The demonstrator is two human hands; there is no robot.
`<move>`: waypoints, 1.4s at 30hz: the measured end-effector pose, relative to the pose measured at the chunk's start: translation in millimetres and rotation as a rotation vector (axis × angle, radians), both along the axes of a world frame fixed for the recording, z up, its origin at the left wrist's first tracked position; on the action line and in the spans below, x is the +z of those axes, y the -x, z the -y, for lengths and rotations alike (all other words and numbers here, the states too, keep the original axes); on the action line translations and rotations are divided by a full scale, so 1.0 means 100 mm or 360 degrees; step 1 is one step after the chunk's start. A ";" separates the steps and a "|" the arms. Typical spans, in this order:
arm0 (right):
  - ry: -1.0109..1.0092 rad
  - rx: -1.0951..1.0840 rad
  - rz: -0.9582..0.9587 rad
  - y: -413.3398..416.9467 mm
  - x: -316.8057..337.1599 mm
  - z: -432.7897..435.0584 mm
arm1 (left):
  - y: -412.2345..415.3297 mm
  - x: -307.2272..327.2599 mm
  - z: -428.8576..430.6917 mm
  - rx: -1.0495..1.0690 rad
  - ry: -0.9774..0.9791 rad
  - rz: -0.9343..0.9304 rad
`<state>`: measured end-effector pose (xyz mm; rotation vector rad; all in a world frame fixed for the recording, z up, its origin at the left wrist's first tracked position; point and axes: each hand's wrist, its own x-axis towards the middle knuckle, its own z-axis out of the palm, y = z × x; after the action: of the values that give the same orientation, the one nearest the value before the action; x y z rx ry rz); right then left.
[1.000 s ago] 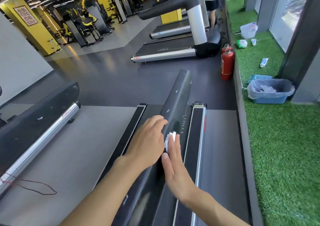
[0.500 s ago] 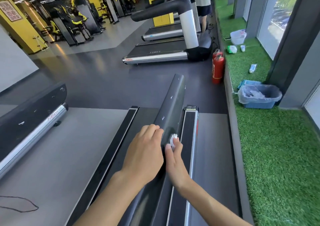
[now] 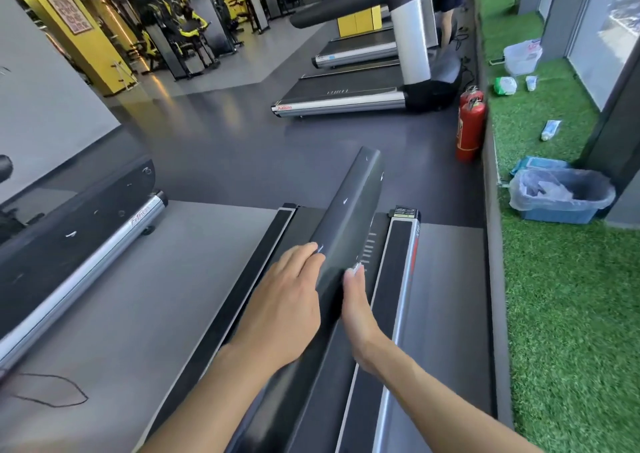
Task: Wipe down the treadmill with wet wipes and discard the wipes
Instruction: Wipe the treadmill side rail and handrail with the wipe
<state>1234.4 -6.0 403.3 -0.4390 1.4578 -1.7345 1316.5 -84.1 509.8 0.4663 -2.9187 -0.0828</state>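
Our right grip [image 3: 358,308], fingers flat, presses the wipe [image 3: 354,269] against the handrail [image 3: 356,189], which runs straight ahead; the left grip [image 3: 287,296] rests flat alongside.

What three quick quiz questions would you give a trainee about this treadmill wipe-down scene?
1. True or false: both the left hand and the right hand touch the treadmill handrail.
2. The lined bin stands on: A grey floor, B green turf, C treadmill belt.
3. Fill in: the red object beside the turf is a fire ___.
Key: 1 true; 2 B; 3 extinguisher.
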 end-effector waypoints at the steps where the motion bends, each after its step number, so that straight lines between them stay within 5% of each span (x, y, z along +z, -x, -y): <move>1: -0.0048 0.0003 0.0042 0.07 -0.03 0.02 | -0.01 0.00 -0.01 0.0008 -0.0003 -0.0003; 4: 0.0030 -0.0065 -0.0081 -0.18 0.13 -0.04 | -0.01 0.00 -0.01 0.0044 -0.0023 -0.0008; 9: 0.0143 0.0031 -0.0791 -0.54 0.12 -0.23 | -0.02 0.02 0.00 0.0056 -0.0155 0.0030; 14: -0.0036 -0.0182 -0.0788 0.00 0.10 0.09 | -0.04 0.00 0.03 0.0120 -0.0246 -0.0036; 22: -0.0010 -0.0036 -0.1337 -0.36 -0.07 -0.17 | -0.03 0.00 0.02 0.0130 -0.0270 -0.0060; 34: -0.0051 0.0032 -0.1409 -0.24 0.01 -0.17 | -0.02 -0.02 0.03 0.0126 -0.0263 -0.0067; 39: -0.0153 -0.0124 -0.0874 0.32 0.11 0.20 | -0.03 -0.05 0.03 0.0106 -0.0183 -0.0054; 42: -0.0116 -0.0114 -0.0845 0.27 0.08 0.16 | 0.01 -0.02 0.05 0.0077 -0.0117 -0.0046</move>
<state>1207.2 -22.2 410.9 -0.8646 1.9177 -1.6867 1315.1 -89.4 507.6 0.5424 -2.8824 -0.1895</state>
